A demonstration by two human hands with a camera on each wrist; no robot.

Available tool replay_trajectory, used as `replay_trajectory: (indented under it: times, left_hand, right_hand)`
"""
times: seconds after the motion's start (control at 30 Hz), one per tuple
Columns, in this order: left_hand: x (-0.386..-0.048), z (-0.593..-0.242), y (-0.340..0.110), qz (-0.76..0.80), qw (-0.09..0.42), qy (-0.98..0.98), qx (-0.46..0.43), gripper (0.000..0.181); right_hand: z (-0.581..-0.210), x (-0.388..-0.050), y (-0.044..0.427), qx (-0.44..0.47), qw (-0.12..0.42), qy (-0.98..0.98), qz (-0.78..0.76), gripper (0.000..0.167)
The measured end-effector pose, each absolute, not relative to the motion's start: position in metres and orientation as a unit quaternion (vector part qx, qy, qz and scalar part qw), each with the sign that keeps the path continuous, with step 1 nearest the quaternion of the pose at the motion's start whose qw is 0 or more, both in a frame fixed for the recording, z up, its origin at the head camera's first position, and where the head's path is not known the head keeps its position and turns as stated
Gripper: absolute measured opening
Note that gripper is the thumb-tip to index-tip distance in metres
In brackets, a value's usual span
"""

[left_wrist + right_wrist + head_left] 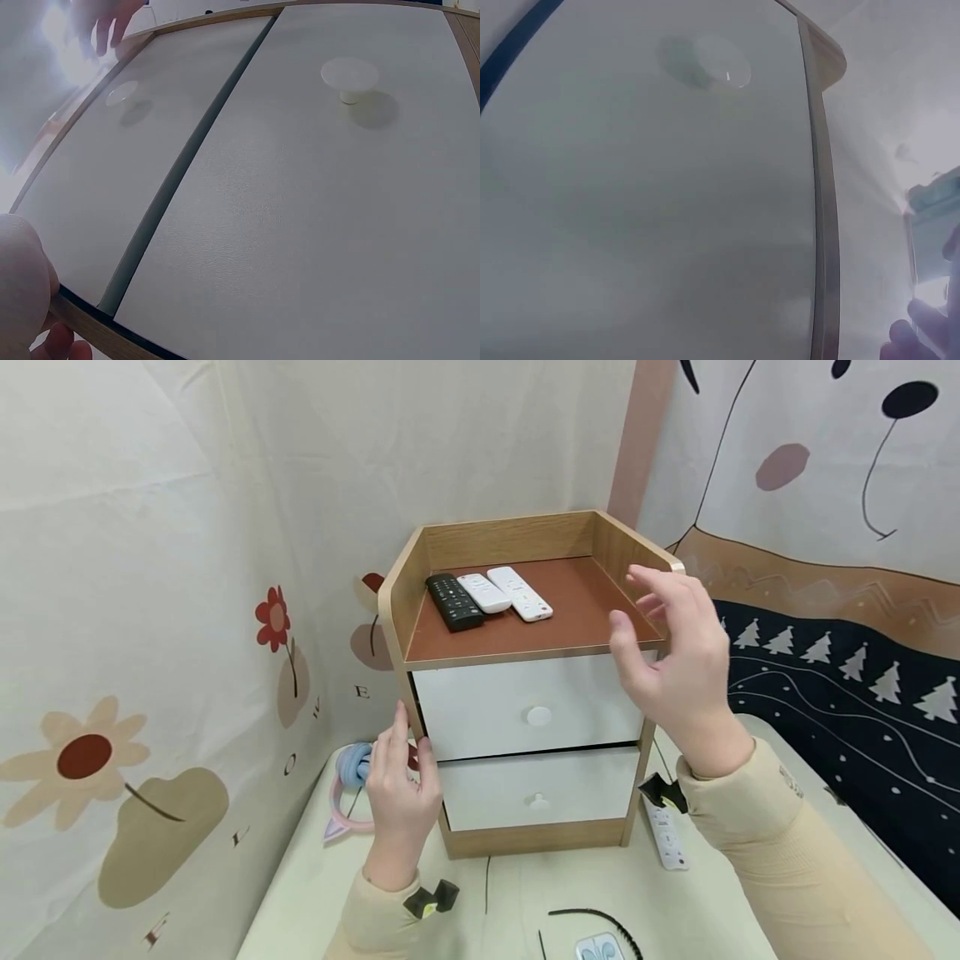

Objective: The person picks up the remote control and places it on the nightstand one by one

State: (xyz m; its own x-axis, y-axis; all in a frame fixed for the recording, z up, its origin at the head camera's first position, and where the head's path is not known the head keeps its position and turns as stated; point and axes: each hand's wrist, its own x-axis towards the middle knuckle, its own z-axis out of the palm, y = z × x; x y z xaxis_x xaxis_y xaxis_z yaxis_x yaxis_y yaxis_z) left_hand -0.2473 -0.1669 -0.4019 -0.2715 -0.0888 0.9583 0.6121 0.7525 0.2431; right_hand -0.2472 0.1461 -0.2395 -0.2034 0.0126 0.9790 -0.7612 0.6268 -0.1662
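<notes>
A small wooden cabinet (537, 838) with a white upper drawer (480, 706) and a white lower drawer (487, 793) stands before me; each drawer has a round white knob. My left hand (405, 785) rests against its left side, fingers straight and thumb near the front edge; part of this hand also shows in the left wrist view. Raised by the upper right front, my right hand (678, 668) holds nothing, its thumb and fingers apart. On the brown top lie a black remote control (453, 602), a short white remote (484, 593) and a longer white remote (520, 593).
Another white remote (666, 837) lies right of the cabinet. A pink ring-like item (339, 806) and a blue bundle (352, 766) are at its left. In front are a thin black curved strip (600, 914) and a small light-blue case (598, 948). Printed cloth (187, 568) hangs behind.
</notes>
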Motion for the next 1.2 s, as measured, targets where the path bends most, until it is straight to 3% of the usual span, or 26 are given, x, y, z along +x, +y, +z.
replay_trajectory:
  times: [0.23,0.53,1.2]
  left_hand:
    - [-0.248,-0.402,-0.167,-0.299,0.582,-0.735,-0.178,0.061]
    - [-0.247,-0.403,-0.168,-0.298,0.583,-0.734,-0.181,0.061]
    - [-0.247,-0.402,-0.167,-0.305,0.577,-0.736,-0.181,0.060]
  right_hand:
    - [-0.256,-0.235,0.160,0.229,0.622,-0.647,0.377,0.044]
    - [-0.289,-0.235,0.177,0.175,0.640,-0.646,0.379,0.044]
    - [-0.411,-0.256,0.221,0.090,0.530,-0.753,0.380,0.053]
